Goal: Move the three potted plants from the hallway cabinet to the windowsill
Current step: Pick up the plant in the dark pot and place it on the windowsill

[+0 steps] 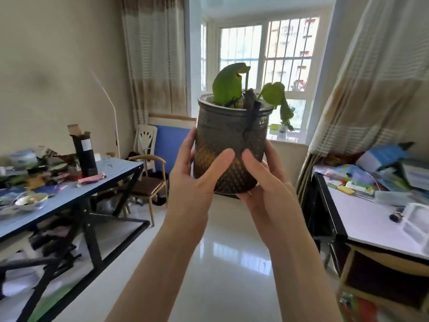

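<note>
I hold a dark, dimpled pot [228, 133] with a green leafy plant [228, 86] up in front of me, in mid-air. My left hand [197, 173] wraps its left side and my right hand [264, 177] cups its right side and base. Both thumbs press on the pot's front. Straight ahead, behind the pot, lies the white windowsill [287, 139] under a barred window. A small plant in a pale pot [282, 132] stands on that sill, partly hidden by the pot I hold.
A blue table [69, 194] cluttered with boxes and a bowl stands on the left, with a wooden chair [148, 182] behind it. A white desk [376, 224] piled with packages is on the right. Curtains [371, 89] flank the window. A shiny tiled floor [222, 256] runs between the tables.
</note>
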